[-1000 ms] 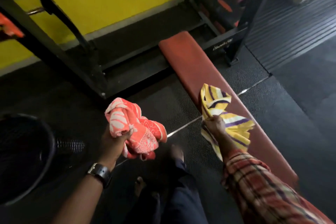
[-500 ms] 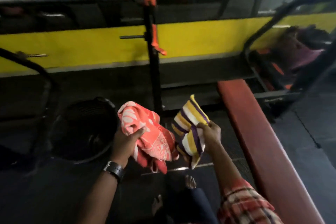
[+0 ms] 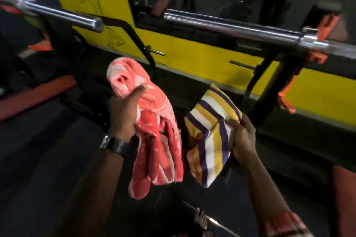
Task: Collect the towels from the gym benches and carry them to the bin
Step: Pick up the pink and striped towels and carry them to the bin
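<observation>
My left hand (image 3: 125,113), with a dark watch on its wrist, grips a bunched red-and-white patterned towel (image 3: 159,144) that hangs down below the fist. My right hand (image 3: 243,138) holds a yellow, white and purple striped towel (image 3: 210,134) by its right edge. Both towels hang side by side in the middle of the view, over the dark floor. A red bench pad (image 3: 36,96) lies at the left. The bin is out of view, or hidden behind the towels.
Two steel barbells cross the view at chest height: one at upper left (image 3: 57,14), one at right (image 3: 240,29) on a black rack with orange hooks (image 3: 325,23). Behind runs a yellow wall (image 3: 192,56) with a mirror above. Another red pad (image 3: 344,198) is at the right edge.
The view has swung left and closer to the racks. The black bin seen at the left earlier is no longer in sight. Both hands still hold their towels, now nearer each other.
</observation>
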A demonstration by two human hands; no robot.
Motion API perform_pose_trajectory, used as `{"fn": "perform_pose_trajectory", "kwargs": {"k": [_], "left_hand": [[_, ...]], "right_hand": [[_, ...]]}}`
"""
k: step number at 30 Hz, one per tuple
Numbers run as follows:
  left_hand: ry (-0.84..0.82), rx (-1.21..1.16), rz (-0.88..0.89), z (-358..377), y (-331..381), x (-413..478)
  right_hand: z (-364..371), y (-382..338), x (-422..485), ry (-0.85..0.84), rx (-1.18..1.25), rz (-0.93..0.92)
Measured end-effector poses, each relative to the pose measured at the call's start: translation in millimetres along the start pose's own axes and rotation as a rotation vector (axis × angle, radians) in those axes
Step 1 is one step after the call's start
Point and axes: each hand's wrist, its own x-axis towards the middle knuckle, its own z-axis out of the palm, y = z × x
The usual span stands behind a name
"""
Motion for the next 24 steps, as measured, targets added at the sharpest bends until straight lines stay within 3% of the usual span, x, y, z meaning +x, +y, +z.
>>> {"fn": "perform_pose_trajectory", "kwargs": {"k": [5, 10, 19, 24], "left_hand": [[0.092, -0.301, 0.131, -5, 30, 29], [0.075, -0.298, 0.106, -10, -1, 61], [-0.185, 0.0, -0.538, -12, -107, 148], [-0.188, -0.049, -0.646, -24, -117, 186]], "right_hand": [[46, 0, 28, -0.064, -0.106, -0.064], [79, 11, 57, -0.086, -0.15, -0.055], [147, 47, 103, -0.053, -0.269, -0.018], [179, 71, 124, -0.026, -0.432, -0.008]]}}
